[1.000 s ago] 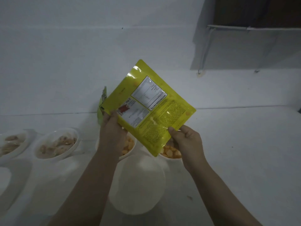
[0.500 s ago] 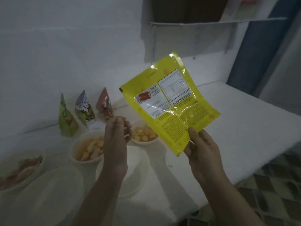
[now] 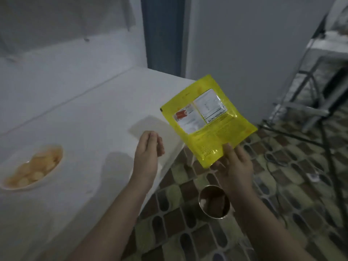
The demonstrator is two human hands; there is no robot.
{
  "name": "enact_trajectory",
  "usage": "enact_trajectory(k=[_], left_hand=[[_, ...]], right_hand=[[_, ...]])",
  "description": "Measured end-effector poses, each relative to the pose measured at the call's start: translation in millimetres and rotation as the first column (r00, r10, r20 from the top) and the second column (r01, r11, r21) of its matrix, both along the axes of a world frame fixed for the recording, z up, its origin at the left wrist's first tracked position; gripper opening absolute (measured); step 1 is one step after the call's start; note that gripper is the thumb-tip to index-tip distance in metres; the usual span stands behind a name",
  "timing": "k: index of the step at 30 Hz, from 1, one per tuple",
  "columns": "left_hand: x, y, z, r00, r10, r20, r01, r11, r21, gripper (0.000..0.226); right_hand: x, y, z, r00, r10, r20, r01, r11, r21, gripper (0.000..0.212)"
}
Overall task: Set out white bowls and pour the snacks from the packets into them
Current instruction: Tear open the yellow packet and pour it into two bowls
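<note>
**Ana:** Yellow foil is what stands out first: the snack packet [image 3: 209, 119], back side facing us, with a white nutrition panel and a red mark on its label. Where is it exactly?

**Ben:** Up in the air, past the right edge of the white counter [image 3: 84, 113], above the patterned floor tiles [image 3: 282, 185]. It is tilted, its lower corner pointing down toward the right hand [image 3: 234, 166].

**Ana:** And that hand has it?

**Ben:** Yes. The right hand pinches the lower corner, thumb on the printed face and the other fingers behind the foil. The packet looks flat.

**Ana:** The left hand [image 3: 147, 153]?

**Ben:** It holds nothing. It hangs over the counter's near right corner, palm turned to the right, fingers together and loosely bent, apart from the packet.

**Ana:** Any bowls?

**Ben:** One white bowl [image 3: 33, 166] at the left, resting on the counter, filled with pale orange snack pieces. It is well apart from both hands.

**Ana:** Below the packet?

**Ben:** A round metal container [image 3: 214, 201] stands on the floor near the right forearm, with something brown inside; what it is I cannot tell. A metal rack [image 3: 310, 72] stands at the far right.
</note>
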State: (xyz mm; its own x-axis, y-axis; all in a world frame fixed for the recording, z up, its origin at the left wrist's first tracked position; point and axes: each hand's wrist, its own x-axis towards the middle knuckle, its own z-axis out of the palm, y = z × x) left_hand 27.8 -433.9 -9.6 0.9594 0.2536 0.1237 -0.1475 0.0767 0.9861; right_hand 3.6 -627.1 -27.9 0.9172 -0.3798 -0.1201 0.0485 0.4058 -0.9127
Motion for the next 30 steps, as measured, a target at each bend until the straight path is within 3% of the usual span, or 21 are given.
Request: enact_trajectory(k=[3, 6, 13, 20, 27, 30], left_hand=[[29.5, -53.1, -41.8, 0.981, -0.164, -0.106, 0.176, 0.978, 0.109, 0.029], [46.5, -84.2, -76.7, 0.949, -0.245, -0.200, 0.284, 0.939, 0.195, 0.022], [79.3, -156.4, -170.5, 0.830, -0.289, -0.477, 0.427, 0.880, 0.210, 0.020], [78.5, -187.4, -307.2, 0.772, -0.240, -0.589, 0.371, 0.922, 0.109, 0.017], [72.7, -169.1, -412.7, 0.741, -0.236, -0.629, 0.383, 0.918, 0.107, 0.013], [75.0, -164.0, -429.3, 0.728, -0.242, -0.641, 0.399, 0.910, 0.109, 0.011]], right_hand=[[6.4, -54.6, -42.7, 0.984, -0.142, -0.104, 0.124, 0.979, -0.164, 0.020], [10.5, -89.1, -95.5, 0.940, -0.227, -0.254, 0.147, 0.944, -0.296, 0.020], [44.2, -152.1, -256.3, 0.812, -0.224, -0.539, -0.114, 0.845, -0.522, 0.032], [54.5, -169.9, -393.9, 0.669, -0.216, -0.712, -0.334, 0.767, -0.547, 0.041], [67.4, -164.9, -518.6, 0.625, -0.227, -0.747, -0.338, 0.783, -0.521, 0.027], [77.9, -161.8, -537.8, 0.587, -0.146, -0.796, -0.410, 0.795, -0.448, 0.046]])
